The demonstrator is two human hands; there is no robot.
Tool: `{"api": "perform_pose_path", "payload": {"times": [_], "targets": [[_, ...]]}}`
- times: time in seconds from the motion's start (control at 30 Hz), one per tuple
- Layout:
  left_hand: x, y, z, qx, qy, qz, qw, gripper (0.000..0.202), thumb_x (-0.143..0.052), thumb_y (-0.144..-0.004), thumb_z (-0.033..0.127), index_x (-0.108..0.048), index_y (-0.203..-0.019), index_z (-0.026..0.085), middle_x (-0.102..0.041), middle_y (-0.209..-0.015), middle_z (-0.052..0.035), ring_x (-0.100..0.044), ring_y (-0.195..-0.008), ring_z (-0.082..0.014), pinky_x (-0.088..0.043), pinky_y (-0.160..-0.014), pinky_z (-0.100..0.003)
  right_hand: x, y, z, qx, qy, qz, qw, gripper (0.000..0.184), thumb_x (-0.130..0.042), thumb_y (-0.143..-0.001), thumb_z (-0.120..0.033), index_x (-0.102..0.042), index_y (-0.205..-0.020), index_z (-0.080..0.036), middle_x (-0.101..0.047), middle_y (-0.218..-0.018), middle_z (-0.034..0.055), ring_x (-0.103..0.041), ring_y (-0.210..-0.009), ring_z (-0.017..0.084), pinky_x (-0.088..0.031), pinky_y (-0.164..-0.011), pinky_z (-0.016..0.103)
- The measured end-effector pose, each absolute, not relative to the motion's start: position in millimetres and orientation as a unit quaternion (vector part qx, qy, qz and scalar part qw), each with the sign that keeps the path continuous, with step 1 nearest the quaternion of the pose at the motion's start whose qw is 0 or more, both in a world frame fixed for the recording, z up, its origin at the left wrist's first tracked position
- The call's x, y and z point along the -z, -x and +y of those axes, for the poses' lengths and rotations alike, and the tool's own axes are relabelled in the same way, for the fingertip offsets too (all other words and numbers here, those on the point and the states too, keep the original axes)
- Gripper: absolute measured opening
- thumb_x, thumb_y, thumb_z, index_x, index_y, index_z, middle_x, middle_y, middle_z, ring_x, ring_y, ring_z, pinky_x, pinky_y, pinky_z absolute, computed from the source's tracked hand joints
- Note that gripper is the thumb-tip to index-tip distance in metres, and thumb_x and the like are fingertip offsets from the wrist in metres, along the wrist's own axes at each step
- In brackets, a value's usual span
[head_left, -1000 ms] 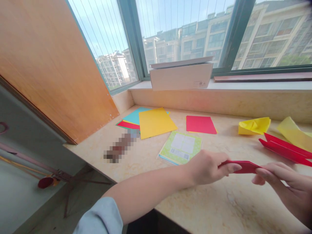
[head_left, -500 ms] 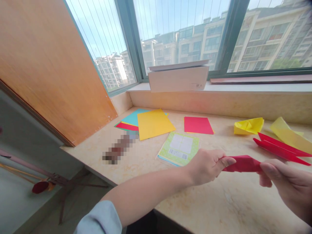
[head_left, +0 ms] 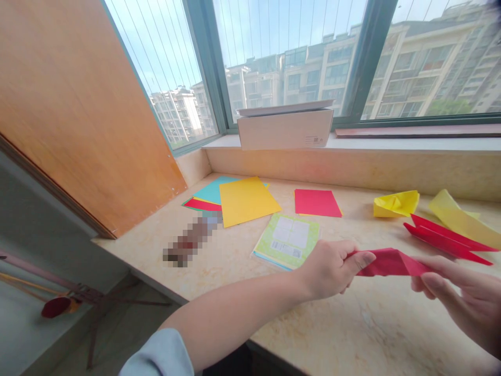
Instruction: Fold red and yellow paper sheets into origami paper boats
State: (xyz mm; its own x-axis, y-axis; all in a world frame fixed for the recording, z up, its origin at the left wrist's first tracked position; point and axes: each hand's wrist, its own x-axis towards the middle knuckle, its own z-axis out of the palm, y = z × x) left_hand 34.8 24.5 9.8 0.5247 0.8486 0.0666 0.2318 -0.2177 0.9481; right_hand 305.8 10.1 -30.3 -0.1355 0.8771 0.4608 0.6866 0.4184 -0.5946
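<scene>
A piece of folded red paper (head_left: 391, 262) is stretched between my two hands above the counter. My left hand (head_left: 332, 269) pinches its left end, thumb on top. At the other end, my right hand (head_left: 462, 295) grips the paper between thumb and fingers. Just behind lies a red folded paper plane (head_left: 442, 239), with a pale yellow folded paper (head_left: 462, 216) beside it. A yellow paper boat (head_left: 396, 204) sits to their left. Close to my left wrist is a green-labelled pack of paper (head_left: 287, 240).
Red square sheets (head_left: 318, 202) and a yellow sheet (head_left: 248, 201) over blue ones (head_left: 211, 190) lie on the stone counter (head_left: 352, 334). A blurred-out item (head_left: 188, 243) is at left. On the windowsill stands a white box (head_left: 285, 128); a wooden panel (head_left: 90, 115) rises at left.
My right thumb and fingers have shifted on the red paper's right end, and more of that end shows. My left hand keeps its grip. The view has moved slightly.
</scene>
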Motion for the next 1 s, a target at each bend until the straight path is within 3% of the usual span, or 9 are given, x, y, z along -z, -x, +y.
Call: {"api": "perform_pose_path", "payload": {"times": [0.27, 0.4, 0.5, 0.6, 0.67, 0.7, 0.77, 0.87, 1.0], "targets": [[-8.8, -34.3, 27.5, -0.292, -0.726, 0.378, 0.495, 0.049, -0.049, -0.099, 0.060, -0.058, -0.076, 0.018, -0.052, -0.051, 0.0053, -0.053, -0.044, -0.0084, -0.041, -0.046, -0.019, 17.6, -296.4, 0.8, -0.081, 0.514, -0.765, 0.380, 0.053, -0.048, -0.098, -0.059, -0.060, -0.057, -0.027, -0.058, -0.055, 0.0034, -0.058, -0.050, 0.020, -0.047, -0.052, 0.033], [-5.7, -34.9, 28.4, -0.300, -0.725, 0.387, 0.484, 0.047, -0.047, -0.100, 0.058, -0.065, -0.104, 0.015, -0.061, -0.062, 0.0014, -0.058, -0.049, -0.0103, -0.045, -0.049, -0.021, 16.2, -289.5, 2.9, -0.110, 0.538, -0.745, 0.380, 0.055, -0.049, -0.097, -0.058, -0.057, -0.053, -0.025, -0.055, -0.048, 0.0014, -0.052, -0.040, 0.017, -0.042, -0.044, 0.030], [-9.1, -34.8, 27.4, -0.325, -0.757, 0.379, 0.421, 0.054, -0.059, -0.094, 0.057, -0.061, -0.127, 0.014, -0.073, -0.083, -0.0073, -0.066, -0.065, -0.0158, -0.052, -0.061, -0.028, 12.2, -280.3, 2.2, -0.148, 0.564, -0.707, 0.400, 0.055, -0.051, -0.097, -0.055, -0.053, -0.052, -0.023, -0.051, -0.044, -0.0012, -0.050, -0.039, 0.015, -0.039, -0.042, 0.027], [-15.0, -35.5, 25.5, -0.344, -0.790, 0.342, 0.375, 0.060, -0.074, -0.084, 0.049, -0.060, -0.132, 0.015, -0.073, -0.117, -0.0144, -0.070, -0.098, -0.0254, -0.056, -0.086, -0.039, 5.8, -271.5, 1.4, -0.210, 0.578, -0.662, 0.430, 0.052, -0.050, -0.097, -0.058, -0.056, -0.059, -0.022, -0.050, -0.042, -0.0028, -0.048, -0.039, 0.015, -0.037, -0.040, 0.025], [-17.0, -36.6, 25.3, -0.352, -0.796, 0.329, 0.367, 0.057, -0.074, -0.084, 0.038, -0.060, -0.134, 0.015, -0.070, -0.125, -0.0144, -0.068, -0.107, -0.0271, -0.054, -0.093, -0.041, 2.5, -268.1, 2.9, -0.245, 0.573, -0.638, 0.451, 0.055, -0.050, -0.097, -0.061, -0.055, -0.058, -0.022, -0.048, -0.039, -0.0034, -0.045, -0.037, 0.014, -0.036, -0.040, 0.025], [-17.0, -37.2, 25.7, -0.356, -0.789, 0.328, 0.378, 0.051, -0.070, -0.086, 0.035, -0.061, -0.132, 0.015, -0.071, -0.121, -0.0130, -0.069, -0.102, -0.0250, -0.055, -0.090, -0.038, 1.4, -267.4, 4.0, -0.263, 0.567, -0.629, 0.462, 0.055, -0.049, -0.097, -0.062, -0.056, -0.060, -0.022, -0.047, -0.039, -0.0036, -0.045, -0.037, 0.013, -0.036, -0.040, 0.024], [-15.3, -38.4, 27.6, -0.333, -0.761, 0.337, 0.444, 0.044, -0.063, -0.093, 0.037, -0.061, -0.132, 0.016, -0.072, -0.106, -0.0087, -0.069, -0.076, -0.0166, -0.056, -0.069, -0.029, -0.3, -267.4, 6.0, -0.280, 0.554, -0.614, 0.488, 0.058, -0.046, -0.098, -0.064, -0.058, -0.061, -0.021, -0.046, -0.038, -0.0037, -0.042, -0.035, 0.012, -0.033, -0.039, 0.024], [-10.6, -39.8, 32.0, -0.322, -0.690, 0.369, 0.533, 0.044, -0.057, -0.096, 0.045, -0.060, -0.130, 0.016, -0.066, -0.091, -0.0032, -0.055, -0.048, -0.0069, -0.041, -0.042, -0.020, -2.0, -268.9, 6.4, -0.251, 0.534, -0.625, 0.512, 0.055, -0.045, -0.101, -0.060, -0.063, -0.068, -0.020, -0.050, -0.043, -0.0030, -0.046, -0.039, 0.013, -0.037, -0.040, 0.024], [-7.6, -41.4, 34.6, -0.345, -0.634, 0.383, 0.576, 0.040, -0.057, -0.095, 0.045, -0.060, -0.121, 0.015, -0.061, -0.096, -0.0027, -0.055, -0.045, -0.0045, -0.036, -0.039, -0.018, -1.2, -267.0, 3.4, -0.164, 0.488, -0.683, 0.518, 0.026, -0.058, -0.100, -0.042, -0.068, -0.090, -0.020, -0.062, -0.063, -0.0012, -0.057, -0.053, 0.014, -0.045, -0.048, 0.024]]}}
